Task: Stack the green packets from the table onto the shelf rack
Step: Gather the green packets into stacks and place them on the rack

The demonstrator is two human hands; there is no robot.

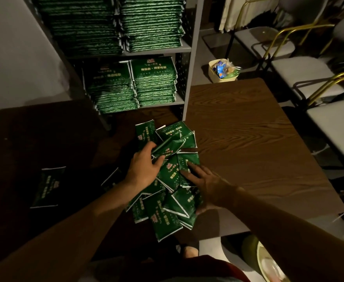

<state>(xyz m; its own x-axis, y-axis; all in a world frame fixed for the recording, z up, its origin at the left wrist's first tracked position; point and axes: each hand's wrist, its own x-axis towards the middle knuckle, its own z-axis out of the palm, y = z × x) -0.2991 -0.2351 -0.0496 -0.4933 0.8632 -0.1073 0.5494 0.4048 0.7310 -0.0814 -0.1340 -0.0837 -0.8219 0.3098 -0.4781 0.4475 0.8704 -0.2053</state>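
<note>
On my screen I see a loose heap of green packets (167,180) lying on the dark wooden worktop (248,139), in front of the grey shelf rack (189,78). The left hand (144,165) grips one tilted packet (168,146) at the top of the heap, with the fingers curled around its near end. The right hand (203,184) lies flat on the heap with straight, spread fingers and presses on the packets under it. One single packet (48,187) lies apart on the left side of the worktop, in the shadow. The shelf rack already carries neat stacks of the same packets on two levels (130,86). Behind the worktop a small cream bin (213,75) with wrappers stands on the floor, near some grey chairs (301,72).
</note>
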